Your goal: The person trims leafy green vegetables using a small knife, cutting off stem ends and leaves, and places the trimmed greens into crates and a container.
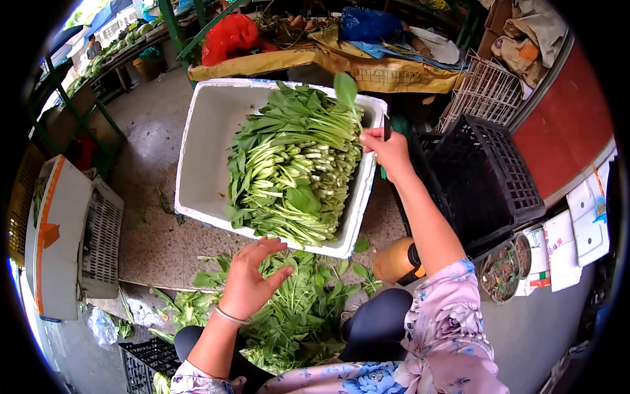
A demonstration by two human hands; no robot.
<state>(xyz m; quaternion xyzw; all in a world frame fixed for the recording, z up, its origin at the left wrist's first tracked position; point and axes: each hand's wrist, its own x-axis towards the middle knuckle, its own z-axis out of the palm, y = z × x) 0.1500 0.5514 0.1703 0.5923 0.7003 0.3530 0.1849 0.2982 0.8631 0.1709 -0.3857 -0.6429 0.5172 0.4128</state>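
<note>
A white foam box holds a neat stack of leafy greens, with many cut stem ends facing the right side. At the box's right rim, my right hand pinches a single leafy green by its stem, its broad leaf pointing up. A dark narrow object shows beside those fingers; I cannot tell if the hand holds it. My left hand is empty with fingers apart, just below the box's near edge. Under it lies a loose pile of greens between my legs.
Black plastic crates stand to the right, near an orange-brown container with a black band. Another foam box and a pale slatted crate are at left. A stall table with a red bag stands behind.
</note>
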